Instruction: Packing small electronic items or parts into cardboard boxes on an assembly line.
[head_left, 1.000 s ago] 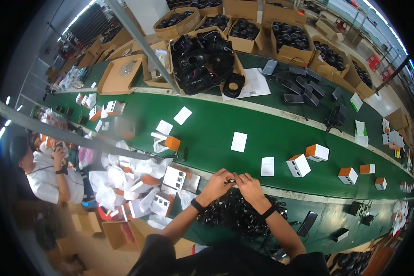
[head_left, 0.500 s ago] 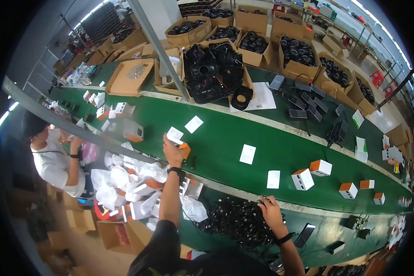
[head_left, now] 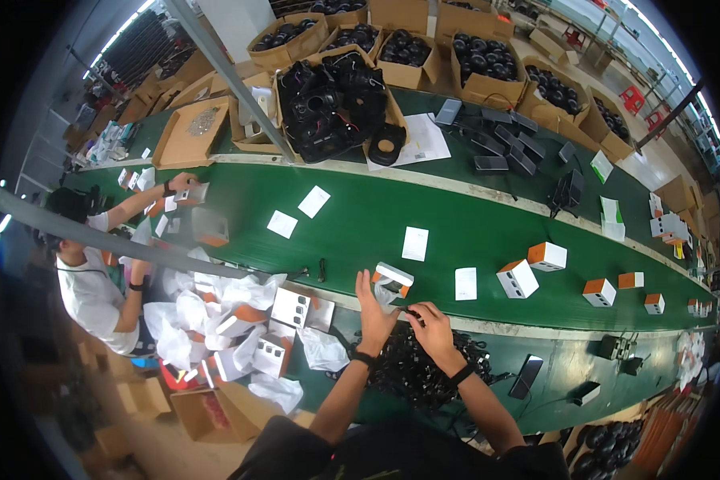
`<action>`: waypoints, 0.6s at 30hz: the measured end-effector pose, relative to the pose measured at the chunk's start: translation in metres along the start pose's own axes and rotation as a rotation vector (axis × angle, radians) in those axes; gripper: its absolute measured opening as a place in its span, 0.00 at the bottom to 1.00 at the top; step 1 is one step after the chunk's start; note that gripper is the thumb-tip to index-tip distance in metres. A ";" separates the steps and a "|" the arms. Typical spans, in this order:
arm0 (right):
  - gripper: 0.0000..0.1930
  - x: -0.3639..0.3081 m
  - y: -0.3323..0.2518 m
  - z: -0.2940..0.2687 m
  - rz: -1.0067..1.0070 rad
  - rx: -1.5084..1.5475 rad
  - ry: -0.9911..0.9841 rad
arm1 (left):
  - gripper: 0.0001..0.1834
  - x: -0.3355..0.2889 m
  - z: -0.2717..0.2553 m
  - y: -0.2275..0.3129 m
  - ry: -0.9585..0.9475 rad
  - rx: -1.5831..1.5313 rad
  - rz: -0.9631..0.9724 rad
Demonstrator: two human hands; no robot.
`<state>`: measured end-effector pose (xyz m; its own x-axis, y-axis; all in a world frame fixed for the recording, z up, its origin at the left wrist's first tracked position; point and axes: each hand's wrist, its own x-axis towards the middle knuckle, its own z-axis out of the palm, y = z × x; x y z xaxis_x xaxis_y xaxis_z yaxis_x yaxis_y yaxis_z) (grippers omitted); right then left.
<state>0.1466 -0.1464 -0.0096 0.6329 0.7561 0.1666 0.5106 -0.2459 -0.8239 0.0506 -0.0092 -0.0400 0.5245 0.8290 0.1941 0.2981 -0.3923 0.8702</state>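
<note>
In front of me, at the belt's near edge, stands a small orange and white box [head_left: 397, 277] with clear plastic wrapping showing at its near side. My left hand [head_left: 374, 318] is beside it, its fingers stretched upward and its thumb near my other hand. Close by, my right hand [head_left: 434, 334] pinches a short black cable [head_left: 412, 314] between thumb and fingertips. Below both hands lies a large heap of black cables [head_left: 424, 372]. White folded leaflets [head_left: 414, 243] lie on the green belt [head_left: 336, 248] beyond the box.
Orange and white boxes [head_left: 518, 280] stand along the belt to the right. At left are white plastic bags [head_left: 186, 324] and a person [head_left: 96, 292] reaching over the belt. A phone [head_left: 526, 376] lies right of the cables. A metal post [head_left: 230, 78] rises behind the belt.
My left hand has moved right and nearer, and an orange box now stands beside it. My right hand has come up from the heap with a cable. The other person's arm now reaches out.
</note>
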 end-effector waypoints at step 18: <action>0.06 0.061 0.038 0.055 -0.097 -0.578 0.338 | 0.35 0.041 0.043 -0.050 0.008 -0.092 -0.051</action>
<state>0.1730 -0.0759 -0.0610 0.6678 0.5831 0.4626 0.7439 -0.5426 -0.3901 0.0914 0.0278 -0.0948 0.5041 0.8502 0.1520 0.2490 -0.3116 0.9170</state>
